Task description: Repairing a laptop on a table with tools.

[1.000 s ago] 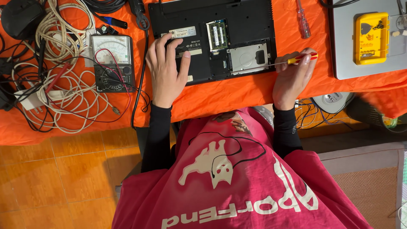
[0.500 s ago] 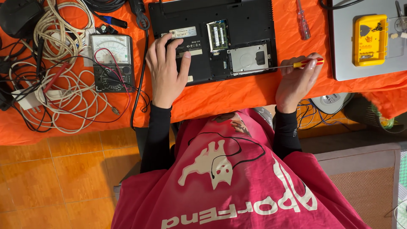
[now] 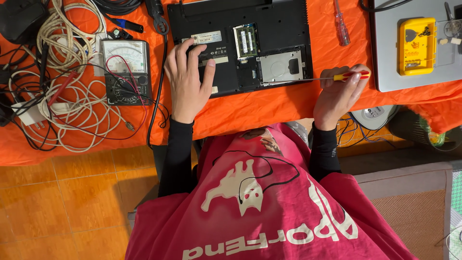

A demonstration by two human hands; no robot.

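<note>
Orange-draped tabletop [image 3: 269, 103]: your left hand [image 3: 188, 79] lies flat and open on the upturned black laptop [image 3: 240, 43] at twelve o'clock; right hand [image 3: 339, 94] grips a screwdriver [image 3: 337, 77], whose tip could slip off and gouge the bay.

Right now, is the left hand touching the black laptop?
Touching. The head view shows the left hand lying flat, palm down, on the laptop underside, its fingers spread over the case with no gap.

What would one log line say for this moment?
left hand: flat on open laptop | right hand: holds screwdriver, tip at laptop edge
</note>
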